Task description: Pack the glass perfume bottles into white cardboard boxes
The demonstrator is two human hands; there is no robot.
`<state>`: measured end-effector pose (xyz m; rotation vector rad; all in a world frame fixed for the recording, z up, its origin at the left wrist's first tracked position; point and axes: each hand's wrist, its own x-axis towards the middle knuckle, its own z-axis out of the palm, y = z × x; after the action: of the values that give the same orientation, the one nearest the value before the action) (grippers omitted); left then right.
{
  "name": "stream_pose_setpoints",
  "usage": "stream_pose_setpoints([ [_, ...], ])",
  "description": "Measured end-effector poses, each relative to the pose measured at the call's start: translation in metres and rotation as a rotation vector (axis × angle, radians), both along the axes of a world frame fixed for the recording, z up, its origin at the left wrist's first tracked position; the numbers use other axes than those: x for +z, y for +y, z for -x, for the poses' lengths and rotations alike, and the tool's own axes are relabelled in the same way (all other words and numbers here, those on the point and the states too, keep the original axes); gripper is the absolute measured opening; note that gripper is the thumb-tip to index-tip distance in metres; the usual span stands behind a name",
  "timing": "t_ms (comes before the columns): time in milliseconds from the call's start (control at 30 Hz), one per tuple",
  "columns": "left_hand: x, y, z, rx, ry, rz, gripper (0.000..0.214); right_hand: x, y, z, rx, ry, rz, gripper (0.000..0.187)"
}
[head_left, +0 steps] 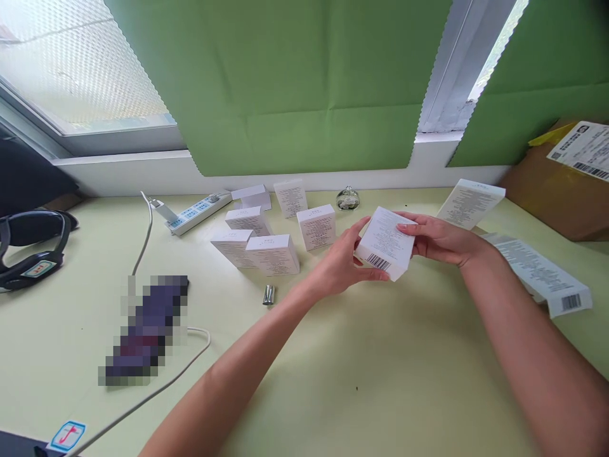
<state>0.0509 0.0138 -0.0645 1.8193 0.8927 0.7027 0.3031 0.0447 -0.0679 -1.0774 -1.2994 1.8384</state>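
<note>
Between my two hands is a small white carton (386, 240) with fine print and a barcode, held tilted above the table. My left hand (340, 260) grips its left side, thumb along the lower edge. From the right, my right hand (440, 238) closes on the opposite side, fingers over the printed face. Just left of my left hand stands a similar white carton (318, 228). A round glass bottle (348, 199) sits behind the held carton. Beyond my right wrist another white carton (471, 204) leans at an angle, and an opened-out carton (542, 273) lies by my forearm.
Several more white cartons (273, 255) stand left of centre. A silver cylindrical piece (269, 295) lies before them. A power strip (200, 212), a cable (147, 400), a blurred dark object (147, 330) and a black headset (35, 247) are leftward. A cardboard box (561, 190) stands at right.
</note>
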Motion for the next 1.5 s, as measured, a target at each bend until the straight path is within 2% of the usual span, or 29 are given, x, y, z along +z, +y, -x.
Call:
stream_pose_setpoints([
  [233, -0.006, -0.001, 0.0, 0.043, -0.044, -0.079, 0.085, 0.013, -0.002, 0.007, -0.058, -0.021, 0.049, 0.044],
  [433, -0.016, 0.002, -0.002, 0.152, -0.036, -0.102, 0.068, 0.013, -0.002, 0.017, -0.135, -0.015, 0.104, 0.029],
  [567, -0.015, 0.004, 0.0, 0.188, -0.067, -0.134, 0.057, 0.02, -0.004, 0.022, -0.183, -0.097, 0.141, 0.028],
  [700, -0.008, 0.004, 0.002, 0.238, -0.057, -0.116, 0.049, 0.027, -0.01, 0.024, -0.077, -0.262, 0.124, 0.039],
  [833, 0.007, 0.001, 0.005, 0.299, 0.034, -0.095, 0.05, 0.02, -0.012, 0.028, 0.161, -0.333, 0.131, 0.049],
  [967, 0.02, 0.0, 0.01, 0.258, 0.191, -0.032, 0.057, 0.009, -0.012, 0.034, 0.293, -0.273, 0.129, 0.052],
  [1067, 0.02, 0.003, 0.017, 0.244, 0.278, 0.004, 0.063, 0.008, -0.013, 0.034, 0.374, -0.2, 0.133, 0.065],
  [1200, 0.017, 0.007, 0.026, 0.197, 0.346, 0.032, 0.068, 0.012, -0.018, 0.029, 0.395, -0.303, -0.032, 0.052],
  [1300, 0.022, 0.007, 0.029, 0.091, 0.29, 0.092, 0.063, 0.017, -0.021, 0.026, 0.441, -0.432, -0.072, 0.059],
  [1433, 0.03, 0.005, 0.028, -0.097, 0.087, 0.32, 0.054, 0.025, -0.02, 0.025, 0.528, -0.435, -0.065, 0.057],
  [1500, 0.03, 0.005, 0.028, -0.139, 0.026, 0.404, 0.055, 0.028, -0.018, 0.025, 0.539, -0.437, -0.069, 0.056],
])
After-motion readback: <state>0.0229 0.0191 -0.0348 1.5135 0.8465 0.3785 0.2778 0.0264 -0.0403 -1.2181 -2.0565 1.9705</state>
